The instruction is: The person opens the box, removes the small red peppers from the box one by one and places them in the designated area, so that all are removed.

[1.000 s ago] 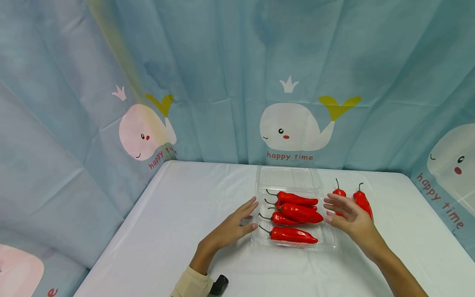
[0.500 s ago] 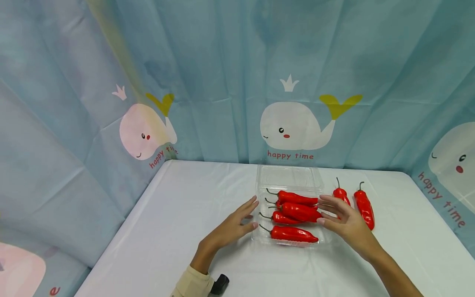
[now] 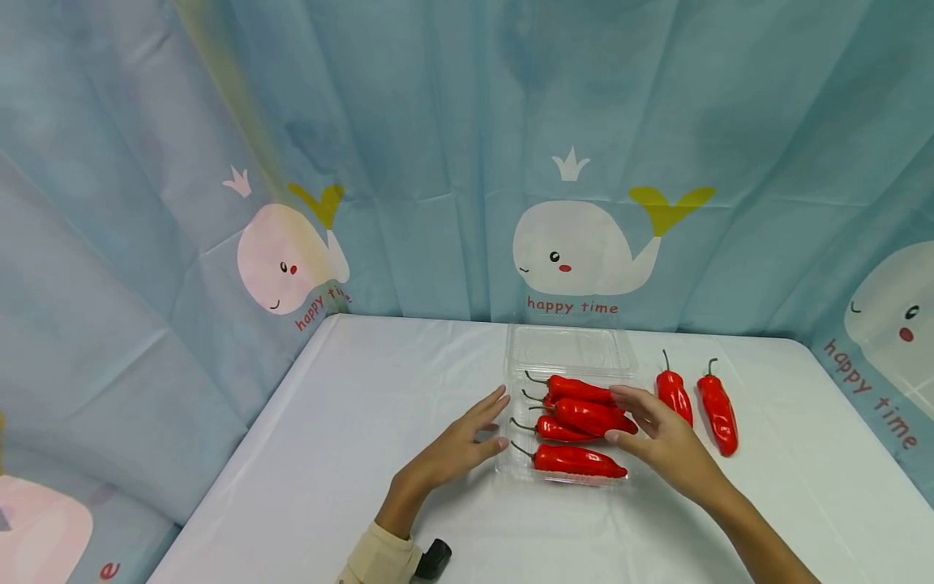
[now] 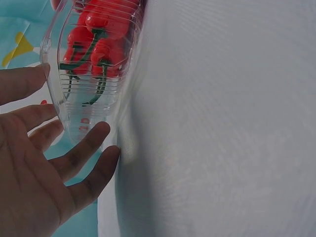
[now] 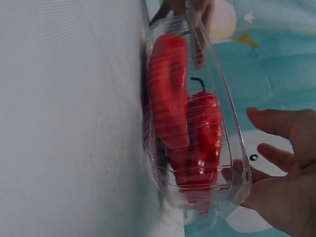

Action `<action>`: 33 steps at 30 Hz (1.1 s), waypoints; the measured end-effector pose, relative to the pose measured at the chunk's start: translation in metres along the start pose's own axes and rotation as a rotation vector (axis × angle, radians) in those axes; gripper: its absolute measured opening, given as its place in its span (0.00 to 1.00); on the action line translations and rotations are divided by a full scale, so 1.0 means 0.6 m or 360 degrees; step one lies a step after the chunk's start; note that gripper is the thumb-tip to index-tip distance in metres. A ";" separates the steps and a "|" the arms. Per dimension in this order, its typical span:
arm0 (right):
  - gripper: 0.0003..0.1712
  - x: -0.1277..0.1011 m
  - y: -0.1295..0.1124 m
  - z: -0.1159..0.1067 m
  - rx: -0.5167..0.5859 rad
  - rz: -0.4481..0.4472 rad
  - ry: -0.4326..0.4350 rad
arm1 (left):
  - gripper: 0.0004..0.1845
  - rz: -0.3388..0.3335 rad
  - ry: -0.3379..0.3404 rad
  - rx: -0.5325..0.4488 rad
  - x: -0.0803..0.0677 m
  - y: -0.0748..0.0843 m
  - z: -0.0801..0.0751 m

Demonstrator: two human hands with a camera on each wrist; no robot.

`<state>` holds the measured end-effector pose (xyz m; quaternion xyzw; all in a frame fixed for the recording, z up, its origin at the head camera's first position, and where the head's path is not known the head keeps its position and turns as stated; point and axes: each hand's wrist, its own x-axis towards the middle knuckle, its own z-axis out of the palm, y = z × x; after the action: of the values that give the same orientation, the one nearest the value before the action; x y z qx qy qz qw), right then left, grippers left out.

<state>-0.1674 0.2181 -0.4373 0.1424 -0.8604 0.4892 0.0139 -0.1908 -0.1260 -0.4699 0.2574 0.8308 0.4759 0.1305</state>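
A clear plastic clamshell tray (image 3: 503,464) lies on the white table with its lid (image 3: 569,349) folded open at the back. Several red peppers (image 3: 584,415) with green stems lie in it. My left hand (image 3: 487,422) is open, its fingers spread at the tray's left end. The left wrist view shows those fingertips (image 4: 101,129) at the tray wall (image 4: 86,98). My right hand (image 3: 629,418) is open over the tray's right end and holds nothing. In the right wrist view its fingers (image 5: 276,121) are beside the tray (image 5: 232,148) and the peppers (image 5: 170,98).
Two loose red peppers (image 3: 674,396) (image 3: 718,414) lie on the table to the right of the tray. A blue whale-print curtain (image 3: 576,243) closes off the back and both sides. A small black object (image 3: 434,560) sits by my left sleeve.
My right hand has moved left from over the two loose peppers to the tray's right end, so both now show. The left hand has stayed still.
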 end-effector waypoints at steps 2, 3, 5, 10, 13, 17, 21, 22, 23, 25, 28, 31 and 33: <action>0.40 0.003 0.001 0.005 -0.0038 -0.0001 -0.0001 | 0.37 -0.0002 -0.0001 -0.0003 0.000 0.001 0.000; 0.40 0.004 0.002 0.007 -0.0053 -0.0006 0.0000 | 0.37 -0.0003 -0.0002 -0.0004 0.000 0.001 0.000; 0.40 0.008 0.003 0.011 -0.0083 -0.0012 0.0002 | 0.37 -0.0004 -0.0002 -0.0009 -0.001 0.002 -0.001; 0.40 0.014 0.007 0.018 -0.0095 -0.0003 -0.0002 | 0.37 -0.0003 -0.0004 -0.0023 -0.001 0.001 -0.001; 0.40 0.016 0.009 0.020 -0.0084 0.0016 -0.0006 | 0.37 -0.0001 -0.0004 -0.0021 0.000 0.000 0.000; 0.39 0.019 0.011 0.021 -0.0097 0.0032 -0.0014 | 0.37 -0.0001 -0.0002 -0.0017 0.000 0.000 0.000; 0.38 0.023 0.008 0.024 -0.0149 0.0052 -0.0012 | 0.37 0.0004 0.0002 -0.0015 0.000 0.000 0.000; 0.38 0.024 0.007 0.024 -0.0165 0.0058 -0.0010 | 0.37 0.0004 0.0002 -0.0015 0.000 0.000 0.000; 0.38 0.024 0.006 0.025 -0.0177 0.0066 -0.0010 | 0.37 0.0003 0.0002 -0.0015 0.000 0.000 0.000; 0.37 0.025 0.005 0.026 -0.0197 0.0071 -0.0011 | 0.37 0.0001 0.0001 -0.0016 0.000 0.000 0.000; 0.35 0.026 0.006 0.028 -0.0222 0.0073 -0.0014 | 0.37 -0.0003 0.0001 -0.0018 0.000 0.001 0.000; 0.34 0.027 0.006 0.029 -0.0239 0.0069 -0.0022 | 0.37 -0.0004 0.0002 -0.0020 0.001 0.002 0.000; 0.34 0.027 0.006 0.029 -0.0244 0.0083 -0.0026 | 0.37 -0.0005 0.0001 -0.0024 0.001 0.002 0.000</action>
<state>-0.1819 0.2014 -0.4467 0.1223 -0.8988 0.4209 0.0050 -0.1907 -0.1253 -0.4688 0.2549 0.8277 0.4820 0.1328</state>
